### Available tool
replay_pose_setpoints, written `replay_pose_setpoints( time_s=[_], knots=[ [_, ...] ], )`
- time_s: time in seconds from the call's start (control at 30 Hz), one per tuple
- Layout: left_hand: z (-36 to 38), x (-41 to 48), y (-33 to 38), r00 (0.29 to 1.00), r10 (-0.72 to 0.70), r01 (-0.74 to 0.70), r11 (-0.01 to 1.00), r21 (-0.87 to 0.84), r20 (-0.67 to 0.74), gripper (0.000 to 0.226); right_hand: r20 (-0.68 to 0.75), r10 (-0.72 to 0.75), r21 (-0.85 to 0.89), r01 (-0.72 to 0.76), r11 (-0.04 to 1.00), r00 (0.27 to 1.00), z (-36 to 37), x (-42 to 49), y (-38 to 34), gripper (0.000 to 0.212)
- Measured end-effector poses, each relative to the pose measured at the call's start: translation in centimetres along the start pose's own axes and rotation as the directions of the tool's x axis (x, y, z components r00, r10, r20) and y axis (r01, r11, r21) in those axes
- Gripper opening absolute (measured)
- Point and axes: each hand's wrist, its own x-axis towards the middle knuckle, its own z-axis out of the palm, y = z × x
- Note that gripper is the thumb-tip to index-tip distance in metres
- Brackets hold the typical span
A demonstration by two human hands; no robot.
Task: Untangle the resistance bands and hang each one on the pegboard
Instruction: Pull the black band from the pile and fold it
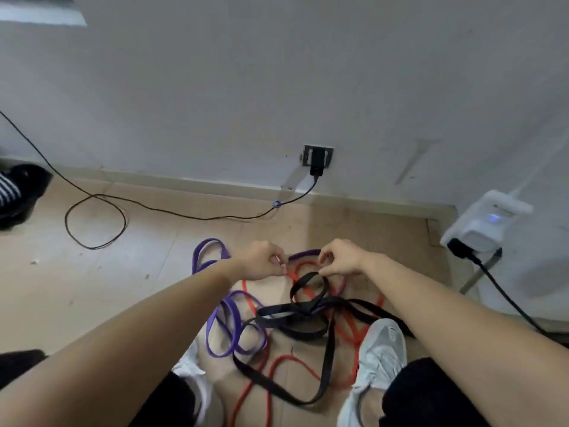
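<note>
A tangle of three resistance bands lies on the tan floor between my feet. The purple band [228,331] loops on the left, the red band [289,362] runs underneath, and the black band [326,362] crosses over both. My left hand [261,263] pinches the red band at its far end. My right hand [341,257] pinches a raised loop of the black band. No pegboard is in view.
A white wall stands ahead with a socket and black charger [317,160]; its thin cable [95,223] loops over the floor at left. A white device [489,223] with a blue light sits at right. My white shoes [381,362] flank the tangle.
</note>
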Motion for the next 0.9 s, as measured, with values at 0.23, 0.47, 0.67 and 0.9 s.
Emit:
replay_pose_setpoints(
  time_s=[0.23,0.47,0.67,0.9],
  knots=[
    [8.8,1.8,-4.4,0.976,-0.145,0.134,0.988,0.076,0.164,0.05,0.111,0.075,0.014,-0.077,0.997,0.991,8.1,2.2,4.5,0.049],
    [9.9,2.0,-6.6,0.933,-0.279,0.215,0.938,0.272,0.226,0.026,0.134,0.084,-0.063,-0.077,0.995,0.987,9.0,3.3,5.9,0.035],
    [7.4,1.7,-6.5,0.944,-0.328,0.331,0.93,-0.161,0.044,0.016,0.163,0.069,-0.102,-0.053,0.993,0.984,9.3,2.7,5.9,0.03],
    [2.8,0.1,-3.1,0.946,-0.256,0.082,0.781,-0.619,-0.198,0.009,-0.092,0.081,0.2,-0.061,0.978,0.992,5.9,1.6,4.0,0.008]
  ],
)
